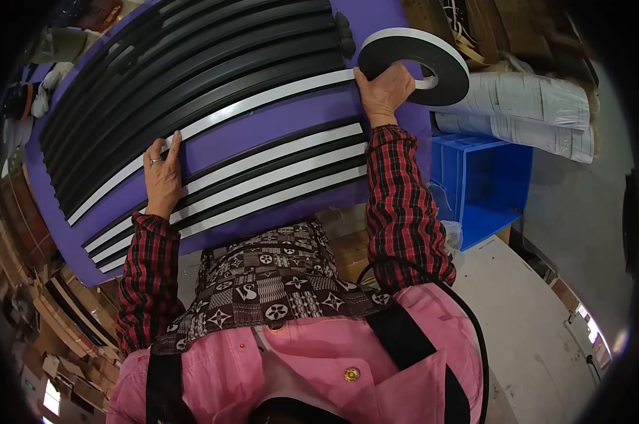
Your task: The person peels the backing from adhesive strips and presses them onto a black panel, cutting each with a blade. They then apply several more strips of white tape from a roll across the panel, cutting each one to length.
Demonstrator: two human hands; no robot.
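A long white strip of adhesive tape (241, 106) lies along a black strip on the purple board. My left hand (162, 177) rests on this tape toward its left part, fingers stretched out and a ring on one of them. At the strip's right end, my right hand (386, 88) is closed with its thumb on the tape. It holds the large tape roll (448, 67), dark-sided with a white edge, just past the board's edge. Below the taped strip lie several black strips with white tape (277, 167) on them. Above it are many bare black strips (213, 60) side by side.
The purple board (227, 145) lies under the strips. At right, a blue plastic crate (492, 180) is near wrapped white bundles (524, 106). Cardboard pieces (65, 318) are stacked at lower left. A black cable (468, 318) curves beside my right sleeve.
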